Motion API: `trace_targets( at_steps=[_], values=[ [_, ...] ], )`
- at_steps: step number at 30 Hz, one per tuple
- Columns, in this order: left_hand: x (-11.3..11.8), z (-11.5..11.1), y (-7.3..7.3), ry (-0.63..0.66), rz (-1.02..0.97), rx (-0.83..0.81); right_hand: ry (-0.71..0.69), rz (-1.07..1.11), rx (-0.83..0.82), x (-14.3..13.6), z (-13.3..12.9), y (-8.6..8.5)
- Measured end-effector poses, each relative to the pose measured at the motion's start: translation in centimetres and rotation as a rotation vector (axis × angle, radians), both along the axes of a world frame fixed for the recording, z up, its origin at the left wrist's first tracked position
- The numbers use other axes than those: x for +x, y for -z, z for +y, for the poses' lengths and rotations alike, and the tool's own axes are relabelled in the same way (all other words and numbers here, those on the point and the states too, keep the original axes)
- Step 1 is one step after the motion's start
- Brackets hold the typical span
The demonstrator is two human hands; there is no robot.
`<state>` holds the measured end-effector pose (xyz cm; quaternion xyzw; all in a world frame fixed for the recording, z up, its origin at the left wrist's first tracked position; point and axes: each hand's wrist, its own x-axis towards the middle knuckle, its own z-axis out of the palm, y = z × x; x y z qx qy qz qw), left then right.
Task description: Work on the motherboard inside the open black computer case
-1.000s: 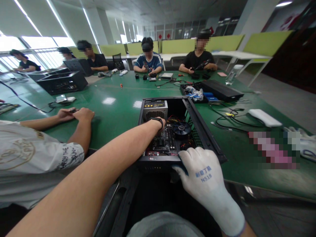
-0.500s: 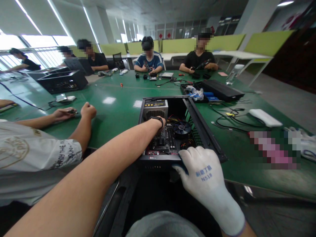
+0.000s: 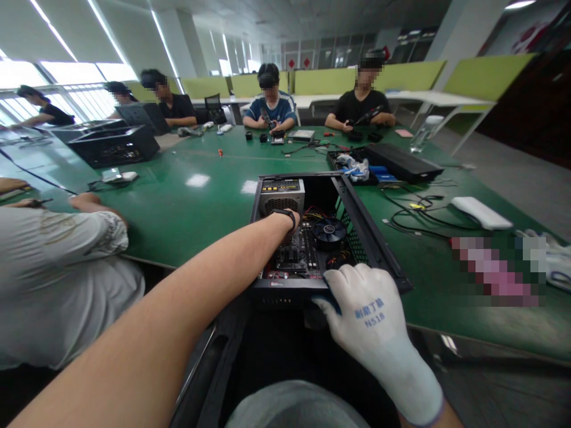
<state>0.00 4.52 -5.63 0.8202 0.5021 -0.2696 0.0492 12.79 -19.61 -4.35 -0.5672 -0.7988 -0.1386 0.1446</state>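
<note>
An open black computer case lies on its side at the table's near edge, its inside facing up. My left hand, bare with a black wristband, reaches down into it beside the power supply; its fingers are hidden behind the wrist and forearm. Just right of that hand are the round CPU fan and the motherboard. In a white work glove, my right hand grips the case's near edge, thumb on the outside and fingers curled over the rim.
The green table carries black cables, a white box-shaped thing and a tray with gloves. A co-worker in a white shirt sits close on my left. Another opened computer case stands farther left.
The co-worker on my left has leaned forward and pulled their arms back leftwards. Both my hands and the case stay essentially where they were.
</note>
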Motion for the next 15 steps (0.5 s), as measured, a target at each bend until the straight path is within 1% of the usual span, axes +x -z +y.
trace_targets(
  at_steps=[5, 8, 11, 15],
  values=[
    [0.1, -0.3, -0.2, -0.031, -0.035, -0.008, 0.003, 0.000, -0.019, -0.1, 0.0, -0.1],
    [0.0, -0.8, -0.6, -0.022, -0.048, 0.010, 0.001, 0.002, -0.016, -0.1, 0.0, -0.1],
    [-0.1, -1.0, -0.9, -0.002, -0.020, 0.017, 0.007, 0.002, -0.012, 0.0, -0.1, -0.1],
    [0.0, -0.7, -0.7, 0.027, 0.018, -0.004, 0.005, -0.004, -0.013, 0.0, 0.0, 0.0]
  ],
)
